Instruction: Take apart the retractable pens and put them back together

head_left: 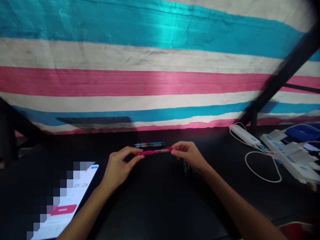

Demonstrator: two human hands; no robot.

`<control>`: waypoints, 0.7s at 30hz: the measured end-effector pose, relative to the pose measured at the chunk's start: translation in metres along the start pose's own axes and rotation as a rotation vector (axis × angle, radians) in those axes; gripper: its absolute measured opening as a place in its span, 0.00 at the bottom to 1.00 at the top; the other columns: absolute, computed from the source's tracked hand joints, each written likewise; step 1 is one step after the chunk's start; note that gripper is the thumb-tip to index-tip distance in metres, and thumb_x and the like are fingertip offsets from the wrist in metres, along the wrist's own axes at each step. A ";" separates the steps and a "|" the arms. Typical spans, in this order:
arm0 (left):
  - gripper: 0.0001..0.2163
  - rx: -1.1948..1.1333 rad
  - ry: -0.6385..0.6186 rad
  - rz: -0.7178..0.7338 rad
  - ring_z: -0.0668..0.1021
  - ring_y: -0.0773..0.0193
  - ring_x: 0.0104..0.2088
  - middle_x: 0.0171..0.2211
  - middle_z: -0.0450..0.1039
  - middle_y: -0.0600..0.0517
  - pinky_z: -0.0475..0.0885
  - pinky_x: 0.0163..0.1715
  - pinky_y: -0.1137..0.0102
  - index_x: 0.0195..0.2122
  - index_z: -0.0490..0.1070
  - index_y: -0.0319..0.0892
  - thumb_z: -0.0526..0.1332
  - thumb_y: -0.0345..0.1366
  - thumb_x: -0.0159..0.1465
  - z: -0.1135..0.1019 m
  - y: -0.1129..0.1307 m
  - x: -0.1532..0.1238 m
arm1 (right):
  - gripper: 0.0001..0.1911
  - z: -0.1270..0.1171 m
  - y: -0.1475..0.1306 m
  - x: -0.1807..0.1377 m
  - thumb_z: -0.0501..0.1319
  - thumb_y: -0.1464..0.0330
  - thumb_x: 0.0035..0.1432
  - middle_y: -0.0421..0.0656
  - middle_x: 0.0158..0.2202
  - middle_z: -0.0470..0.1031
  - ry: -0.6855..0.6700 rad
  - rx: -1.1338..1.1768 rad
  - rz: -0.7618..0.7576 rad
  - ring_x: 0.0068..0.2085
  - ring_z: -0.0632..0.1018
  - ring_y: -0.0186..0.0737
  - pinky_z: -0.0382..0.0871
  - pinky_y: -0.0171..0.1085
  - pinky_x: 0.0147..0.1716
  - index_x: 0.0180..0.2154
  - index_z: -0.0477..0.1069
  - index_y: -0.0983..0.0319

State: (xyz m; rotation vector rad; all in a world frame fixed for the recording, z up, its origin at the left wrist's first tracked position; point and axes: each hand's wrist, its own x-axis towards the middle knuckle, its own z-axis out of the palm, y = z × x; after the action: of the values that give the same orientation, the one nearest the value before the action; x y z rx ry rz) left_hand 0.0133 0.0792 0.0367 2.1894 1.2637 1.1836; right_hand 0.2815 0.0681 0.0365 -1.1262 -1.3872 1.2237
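A pink pen (156, 151) with a clear barrel section is held level between my two hands above the black table. My left hand (120, 165) pinches its left end between thumb and fingers. At the other end, my right hand (188, 153) grips the pink tip part, and the fingers cover that end. Just behind the held pen lie blue and dark pens (149, 144), side by side on the table. Below my right hand, a small dark item with light markings (185, 166) is partly hidden; I cannot make out its kind.
A lit screen (67, 203) showing 05:26 lies at the left, partly blurred out. White power strips (287, 156) with plugs and a looping white cable (262, 180) occupy the right side. Behind the black table (150, 206) hangs a striped sheet (155, 83), with a slanted dark bar (280, 76) at right.
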 end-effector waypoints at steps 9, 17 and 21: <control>0.10 0.221 -0.104 0.362 0.73 0.62 0.35 0.36 0.74 0.48 0.71 0.37 0.66 0.47 0.71 0.43 0.58 0.34 0.65 0.004 0.004 -0.001 | 0.12 0.005 0.004 -0.004 0.66 0.62 0.50 0.36 0.18 0.65 -0.141 0.074 0.236 0.19 0.59 0.26 0.45 0.31 0.18 0.30 0.75 0.66; 0.07 0.406 -0.149 0.480 0.68 0.61 0.33 0.33 0.70 0.47 0.66 0.34 0.66 0.43 0.68 0.39 0.53 0.28 0.67 0.005 0.009 -0.005 | 0.14 0.002 0.000 -0.008 0.67 0.61 0.51 0.33 0.16 0.57 -0.381 0.308 0.429 0.18 0.52 0.24 0.38 0.32 0.19 0.30 0.76 0.69; 0.09 0.485 -0.108 0.517 0.65 0.61 0.29 0.27 0.67 0.49 0.63 0.30 0.66 0.35 0.69 0.39 0.51 0.26 0.65 0.007 0.011 -0.006 | 0.15 0.003 0.000 -0.009 0.67 0.61 0.50 0.33 0.16 0.56 -0.391 0.350 0.462 0.18 0.51 0.23 0.38 0.32 0.19 0.29 0.76 0.69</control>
State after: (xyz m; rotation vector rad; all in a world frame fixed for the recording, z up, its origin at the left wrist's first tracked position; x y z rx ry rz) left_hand 0.0233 0.0689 0.0370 3.0259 1.0494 0.9697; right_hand 0.2797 0.0588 0.0358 -1.0191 -1.1471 2.0198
